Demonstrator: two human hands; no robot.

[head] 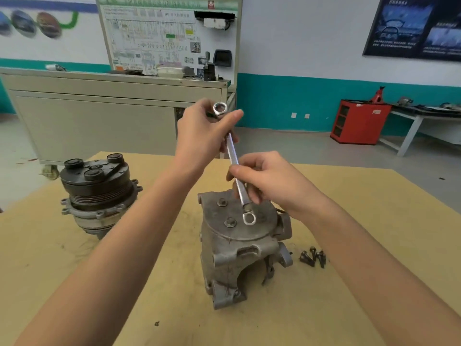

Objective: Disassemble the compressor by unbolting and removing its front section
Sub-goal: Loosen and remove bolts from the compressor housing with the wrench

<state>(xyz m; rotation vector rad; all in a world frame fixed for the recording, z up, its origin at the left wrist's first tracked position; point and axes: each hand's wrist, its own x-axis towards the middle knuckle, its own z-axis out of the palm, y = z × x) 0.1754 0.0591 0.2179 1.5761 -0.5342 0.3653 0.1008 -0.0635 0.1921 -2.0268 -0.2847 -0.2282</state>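
Compressor upright mid-worktop, two bolts in its top plate. Left hand curled round the wrench near its upper ring, right hand pinching the shaft. Lower ring over the plate, contact unclear. Right fingers hide the plate's far edge. Pulley part near the far-left corner. Loose bolts just right of the compressor.
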